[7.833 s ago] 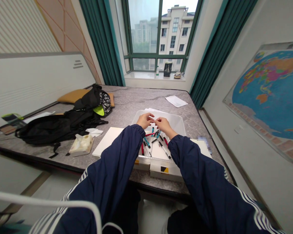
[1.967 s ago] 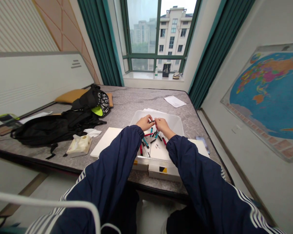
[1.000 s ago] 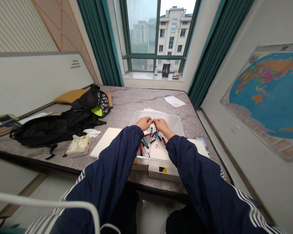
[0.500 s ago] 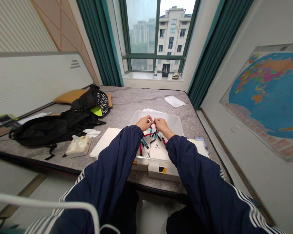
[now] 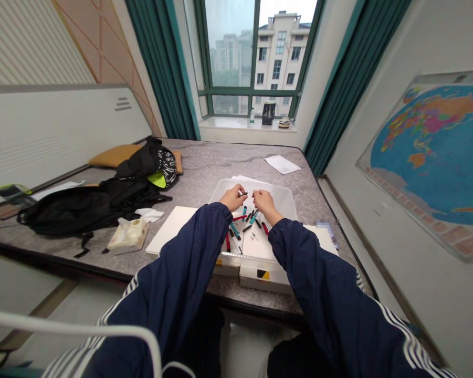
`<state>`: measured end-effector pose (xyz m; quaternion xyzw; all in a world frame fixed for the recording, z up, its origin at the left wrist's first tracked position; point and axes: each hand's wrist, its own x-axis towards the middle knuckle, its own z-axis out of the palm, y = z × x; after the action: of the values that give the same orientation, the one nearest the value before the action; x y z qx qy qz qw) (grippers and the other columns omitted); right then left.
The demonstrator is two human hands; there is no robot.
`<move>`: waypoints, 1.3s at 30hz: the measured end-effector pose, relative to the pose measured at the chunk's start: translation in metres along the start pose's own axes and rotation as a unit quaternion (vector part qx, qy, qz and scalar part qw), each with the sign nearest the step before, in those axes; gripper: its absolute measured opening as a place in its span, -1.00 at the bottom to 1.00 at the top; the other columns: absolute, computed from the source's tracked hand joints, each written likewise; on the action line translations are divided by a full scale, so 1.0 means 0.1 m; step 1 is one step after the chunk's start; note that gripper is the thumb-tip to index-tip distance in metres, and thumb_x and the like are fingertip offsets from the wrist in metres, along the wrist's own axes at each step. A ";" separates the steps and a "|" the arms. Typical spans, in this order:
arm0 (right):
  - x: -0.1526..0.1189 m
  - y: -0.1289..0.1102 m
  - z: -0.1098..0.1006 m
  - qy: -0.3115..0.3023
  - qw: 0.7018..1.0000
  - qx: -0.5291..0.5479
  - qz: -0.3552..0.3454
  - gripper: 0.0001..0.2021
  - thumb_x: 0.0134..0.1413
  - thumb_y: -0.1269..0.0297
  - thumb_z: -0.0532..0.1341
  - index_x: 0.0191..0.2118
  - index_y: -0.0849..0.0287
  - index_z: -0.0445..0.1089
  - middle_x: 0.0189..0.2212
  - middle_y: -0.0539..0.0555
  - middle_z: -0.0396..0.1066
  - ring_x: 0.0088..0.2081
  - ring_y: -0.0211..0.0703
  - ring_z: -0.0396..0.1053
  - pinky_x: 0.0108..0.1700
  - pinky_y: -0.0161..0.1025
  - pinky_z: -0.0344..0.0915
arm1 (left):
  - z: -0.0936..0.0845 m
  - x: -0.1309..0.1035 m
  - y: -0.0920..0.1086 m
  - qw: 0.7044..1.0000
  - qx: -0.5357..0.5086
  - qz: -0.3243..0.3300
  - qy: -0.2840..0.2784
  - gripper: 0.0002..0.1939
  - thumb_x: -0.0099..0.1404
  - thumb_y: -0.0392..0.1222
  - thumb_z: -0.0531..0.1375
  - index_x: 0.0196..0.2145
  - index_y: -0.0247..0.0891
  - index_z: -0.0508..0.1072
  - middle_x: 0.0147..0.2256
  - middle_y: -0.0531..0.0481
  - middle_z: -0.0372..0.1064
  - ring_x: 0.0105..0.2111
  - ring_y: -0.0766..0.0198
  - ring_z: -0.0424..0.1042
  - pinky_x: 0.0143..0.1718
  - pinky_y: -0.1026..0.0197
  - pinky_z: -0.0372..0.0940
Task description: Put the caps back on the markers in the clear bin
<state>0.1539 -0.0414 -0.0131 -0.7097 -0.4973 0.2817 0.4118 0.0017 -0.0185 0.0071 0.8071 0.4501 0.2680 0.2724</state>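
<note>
Over a translucent plastic tray [image 5: 285, 202], my left hand [image 5: 233, 198] pinches a small dark pen part [image 5: 243, 194] that points to the right. A short gap away, my right hand [image 5: 263, 202] has its thumb and forefinger pressed together; whatever they hold is too small to make out. Below the hands, several black, teal and red pen pieces lie scattered in the tray, among them a red one [image 5: 228, 242] at the left and another red one [image 5: 265, 228] near my right sleeve. Small metallic bits [image 5: 253, 237] lie between them.
White boxes [image 5: 265, 275] stand at the tray's front edge. To the left are a white board [image 5: 173, 226], a tissue pack [image 5: 128, 236] and a black backpack [image 5: 71, 210]. A paper sheet [image 5: 282, 164] lies behind, towards the window.
My hands were together at the fingertips and have now moved slightly apart. The dark piece in my left hand now shows in the gap.
</note>
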 end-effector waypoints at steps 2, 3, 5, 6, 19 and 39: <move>0.00 0.00 0.00 0.001 1.000 0.000 0.004 -0.72 0.24 0.16 0.06 -0.32 0.22 0.42 -0.42 0.06 0.47 -0.54 -0.31 0.33 -0.45 -0.40 0.22 | -0.01 0.02 -0.01 1.000 -0.007 0.008 0.000 -0.84 0.33 -0.10 0.09 -0.18 -0.18 0.36 -0.53 0.10 0.44 -0.49 0.30 0.37 -0.35 0.27 0.18; 0.00 -0.01 0.00 -0.004 1.000 0.008 0.002 -0.70 0.26 0.14 0.05 -0.30 0.22 0.43 -0.38 0.08 0.48 -0.53 -0.32 0.33 -0.46 -0.40 0.22 | -0.02 0.02 -0.02 1.000 -0.004 0.015 0.001 -0.82 0.35 -0.07 0.06 -0.19 -0.18 0.37 -0.53 0.09 0.44 -0.49 0.30 0.37 -0.35 0.27 0.18; -0.02 -0.03 0.00 -0.015 0.999 0.037 -0.002 -0.61 0.31 0.06 0.00 -0.30 0.23 0.42 -0.37 0.09 0.48 -0.55 -0.34 0.33 -0.48 -0.41 0.22 | -0.03 0.04 -0.02 1.000 0.002 0.028 0.004 -0.76 0.39 -0.05 0.00 -0.21 -0.18 0.40 -0.54 0.09 0.43 -0.48 0.29 0.38 -0.34 0.27 0.18; -0.03 -0.05 0.00 -0.022 0.998 0.054 -0.005 -0.56 0.32 0.01 -0.03 -0.32 0.24 0.41 -0.39 0.09 0.46 -0.58 -0.35 0.32 -0.50 -0.42 0.20 | -0.03 0.04 -0.01 0.999 0.003 0.032 0.006 -0.73 0.40 -0.05 -0.02 -0.21 -0.18 0.42 -0.55 0.09 0.42 -0.48 0.29 0.38 -0.33 0.27 0.18; -0.10 -0.11 -0.01 -0.074 0.995 0.050 -0.043 -0.53 0.19 -0.09 0.13 -0.52 0.22 0.33 -0.74 -0.04 0.23 -0.64 -0.30 0.27 -0.56 -0.41 0.13 | -0.02 -0.01 0.05 0.999 -0.016 0.037 -0.033 -0.74 0.18 -0.29 0.14 -0.13 -0.20 0.29 -0.54 0.15 0.42 -0.51 0.32 0.35 -0.38 0.28 0.17; -0.04 -0.10 -0.01 -0.018 0.994 0.107 -0.026 -0.63 0.24 0.06 0.06 -0.49 0.19 0.29 -0.69 -0.03 0.23 -0.61 -0.27 0.27 -0.57 -0.40 0.16 | -0.05 0.03 0.03 0.995 -0.055 0.066 -0.047 -0.50 0.31 0.20 0.06 -0.42 -0.30 0.49 -0.45 -0.08 0.55 -0.62 0.40 0.25 -0.51 0.30 0.13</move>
<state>0.1481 -0.0437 -0.0038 -0.6428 -0.4900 0.3354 0.4839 0.0017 -0.0168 0.0130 0.8302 0.3673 0.2720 0.3191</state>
